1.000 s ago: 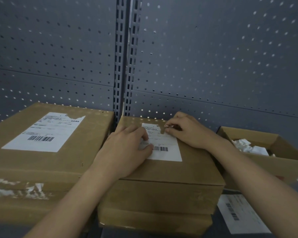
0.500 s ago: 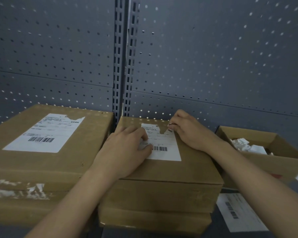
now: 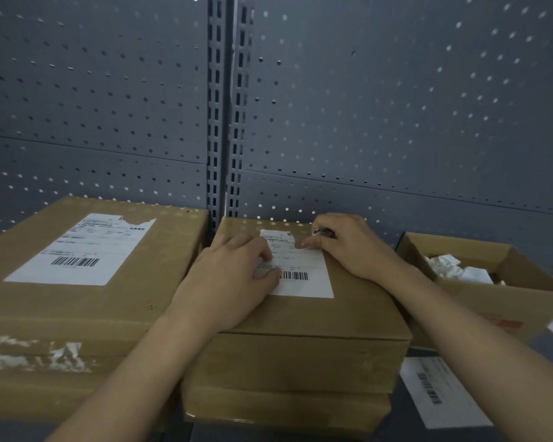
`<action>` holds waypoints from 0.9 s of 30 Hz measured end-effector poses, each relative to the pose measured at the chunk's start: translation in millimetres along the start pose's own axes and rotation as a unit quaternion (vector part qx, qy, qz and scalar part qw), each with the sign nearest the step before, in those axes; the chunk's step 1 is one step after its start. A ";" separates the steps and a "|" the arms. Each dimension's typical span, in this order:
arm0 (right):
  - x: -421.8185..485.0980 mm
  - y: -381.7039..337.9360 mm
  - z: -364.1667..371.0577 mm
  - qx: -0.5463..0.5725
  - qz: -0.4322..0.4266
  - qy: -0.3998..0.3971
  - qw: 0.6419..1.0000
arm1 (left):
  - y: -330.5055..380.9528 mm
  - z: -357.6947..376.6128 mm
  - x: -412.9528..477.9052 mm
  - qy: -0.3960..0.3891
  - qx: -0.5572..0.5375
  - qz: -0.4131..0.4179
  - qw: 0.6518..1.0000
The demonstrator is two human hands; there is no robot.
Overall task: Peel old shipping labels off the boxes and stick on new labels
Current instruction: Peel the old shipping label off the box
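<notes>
White rectangular paper shipping label (image 3: 304, 272) lies on top of the middle brown cardboard box (image 3: 300, 317). Its left part is hidden under the left hand (image 3: 230, 282), whose fingers lie flat and loosely spread on it, and only the barcode is legible. The right hand (image 3: 355, 250) fingers pinch its lifted top-right corner, mostly covering the peeled bit. Just left is a larger brown box (image 3: 77, 307) with a torn-corner label; right is an open carton (image 3: 505, 298), cut off by the frame.

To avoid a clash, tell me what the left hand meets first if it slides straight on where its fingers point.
Probably the right hand, pinching the label at its far corner; the left hand rests on that label, only paper between.
</notes>
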State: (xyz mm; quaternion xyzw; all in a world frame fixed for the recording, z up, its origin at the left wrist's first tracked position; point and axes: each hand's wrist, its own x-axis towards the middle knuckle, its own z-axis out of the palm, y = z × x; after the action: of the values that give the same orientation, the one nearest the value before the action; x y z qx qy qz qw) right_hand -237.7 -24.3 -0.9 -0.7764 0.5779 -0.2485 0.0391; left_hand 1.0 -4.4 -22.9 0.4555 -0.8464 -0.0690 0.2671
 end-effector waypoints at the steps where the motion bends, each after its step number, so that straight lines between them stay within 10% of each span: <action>1: -0.4 0.8 0.4 0.005 0.001 0.007 1.000 | -0.2 0.3 -0.2 0.002 -0.002 0.001 1.000; 27: -22.2 2.9 -22.7 -0.060 0.067 -0.012 0.996 | -0.9 1.6 1.1 0.005 -0.003 0.006 1.000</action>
State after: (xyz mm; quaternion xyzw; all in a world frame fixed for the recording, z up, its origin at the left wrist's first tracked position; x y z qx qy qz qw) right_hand -254.7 0.2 10.4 -0.7402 0.6415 -0.2007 0.0165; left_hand 0.4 -6.1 -24.1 0.4503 -0.8472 -0.0676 0.2735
